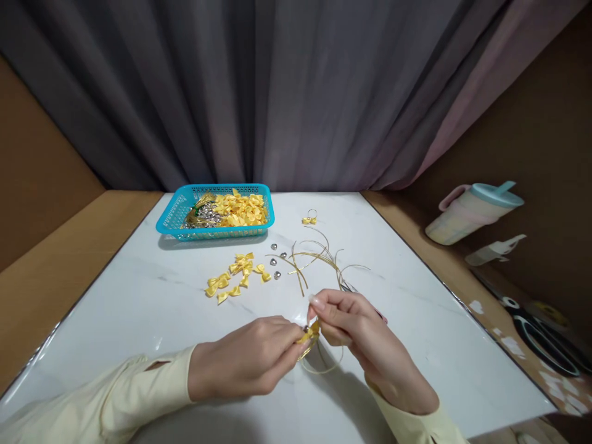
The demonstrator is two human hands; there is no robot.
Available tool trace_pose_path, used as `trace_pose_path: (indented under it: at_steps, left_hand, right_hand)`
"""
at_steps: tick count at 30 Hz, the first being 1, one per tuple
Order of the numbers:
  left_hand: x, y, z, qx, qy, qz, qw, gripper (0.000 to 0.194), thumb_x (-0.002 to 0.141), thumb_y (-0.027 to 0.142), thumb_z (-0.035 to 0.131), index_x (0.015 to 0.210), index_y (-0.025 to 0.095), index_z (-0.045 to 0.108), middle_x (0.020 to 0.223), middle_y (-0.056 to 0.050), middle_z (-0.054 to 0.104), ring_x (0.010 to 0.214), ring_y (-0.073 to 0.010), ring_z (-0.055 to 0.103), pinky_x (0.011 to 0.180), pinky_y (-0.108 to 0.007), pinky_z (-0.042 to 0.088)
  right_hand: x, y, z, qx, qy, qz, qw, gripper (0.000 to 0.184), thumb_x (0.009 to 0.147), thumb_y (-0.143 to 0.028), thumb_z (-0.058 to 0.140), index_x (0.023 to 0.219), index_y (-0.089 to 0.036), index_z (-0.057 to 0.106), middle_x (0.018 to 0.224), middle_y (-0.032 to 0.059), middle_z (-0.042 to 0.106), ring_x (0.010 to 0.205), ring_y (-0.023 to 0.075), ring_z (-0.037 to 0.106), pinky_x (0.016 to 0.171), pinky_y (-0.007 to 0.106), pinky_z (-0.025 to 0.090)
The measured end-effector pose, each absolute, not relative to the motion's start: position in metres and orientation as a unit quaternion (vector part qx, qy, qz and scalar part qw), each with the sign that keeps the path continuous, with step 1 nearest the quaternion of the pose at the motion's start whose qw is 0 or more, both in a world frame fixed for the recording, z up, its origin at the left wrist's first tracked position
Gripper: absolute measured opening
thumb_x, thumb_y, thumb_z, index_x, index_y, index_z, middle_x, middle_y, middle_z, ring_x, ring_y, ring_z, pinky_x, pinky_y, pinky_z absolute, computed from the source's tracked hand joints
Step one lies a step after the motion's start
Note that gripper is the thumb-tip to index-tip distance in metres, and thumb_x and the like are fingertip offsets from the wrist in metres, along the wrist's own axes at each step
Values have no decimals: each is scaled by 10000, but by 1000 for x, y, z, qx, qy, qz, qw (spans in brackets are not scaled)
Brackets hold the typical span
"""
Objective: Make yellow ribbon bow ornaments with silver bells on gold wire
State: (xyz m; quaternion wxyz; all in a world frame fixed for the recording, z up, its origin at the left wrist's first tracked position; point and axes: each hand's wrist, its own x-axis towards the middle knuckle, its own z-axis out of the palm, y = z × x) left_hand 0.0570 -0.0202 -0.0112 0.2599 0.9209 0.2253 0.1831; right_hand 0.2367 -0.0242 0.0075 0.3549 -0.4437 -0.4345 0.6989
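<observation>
My left hand (pixel 252 354) pinches a yellow ribbon bow (pixel 309 333) between thumb and fingers, low over the table. A small silver piece shows at the bow's upper edge, partly hidden by my fingertips. Thin gold cord (pixel 324 373) hangs from the bow in a loop below my hands. Close beside it, my right hand (pixel 354 320) is closed, thumb and forefinger pinched together above the bow; the cord seems to run up into these fingers, though the grip itself is partly covered.
Loose yellow bows (pixel 243 264), silver heart-like pieces (pixel 273 262) and gold cord lengths (pixel 319 256) lie ahead. A blue basket (pixel 213 234) stands behind them. One bow with a cord ring (pixel 309 220) lies farther back. At right are a tumbler (pixel 472 213) and black-handled scissors (pixel 541 345).
</observation>
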Motion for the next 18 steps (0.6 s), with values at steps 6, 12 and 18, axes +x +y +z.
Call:
trace_pose_path:
  at_steps: [6, 12, 18]
  left_hand:
    - [54, -17, -8, 896, 226, 260, 280, 253, 927, 146, 328, 706, 164, 451, 613, -3, 493, 551, -117, 438, 539, -220, 365]
    - [55, -15, -11, 888, 252, 280, 263, 229, 911, 137, 367, 699, 164, 451, 594, 16, 461, 507, -103, 404, 487, -216, 329]
    - [58, -19, -14, 935, 170, 211, 231, 243, 905, 110, 306, 723, 154, 460, 653, -40, 527, 595, -142, 452, 571, -236, 402]
  right_hand:
    - [258, -29, -4, -460, -387, 715, 357, 313, 783, -410, 629, 640, -143, 553, 426, -107, 191, 437, 55, 101, 442, 233, 85]
    - [263, -53, 4, -466, -535, 646, 283, 340, 799, -402, 616, 596, -131, 596, 469, -62, 310, 457, 61, 231, 455, 244, 137]
    - [238, -45, 12, -420, -528, 675, 299, 313, 836, -392, 577, 658, -135, 600, 494, -58, 358, 459, 59, 254, 447, 229, 163]
